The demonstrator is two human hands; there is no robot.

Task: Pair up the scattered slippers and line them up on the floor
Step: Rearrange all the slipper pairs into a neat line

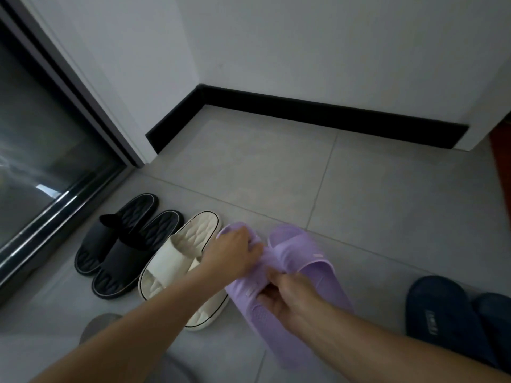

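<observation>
Two black slippers (121, 244) lie side by side on the grey floor tiles at the left, beside the glass door. Right of them lie cream slippers (171, 258), the nearer one (204, 316) largely hidden under my left forearm. Two purple slippers (301, 255) lie next to the cream ones. My left hand (232, 251) grips the strap of the left purple slipper (243, 288). My right hand (287, 297) holds the same pair at the straps, fingers curled under.
A pair of dark blue slippers (442, 313) lies at the right edge. A grey object (96, 327) sits near the bottom left. A glass sliding door (41, 161) bounds the left; a white wall with black skirting (304, 109) runs behind. Bare tiles (276, 167) lie beyond the slippers.
</observation>
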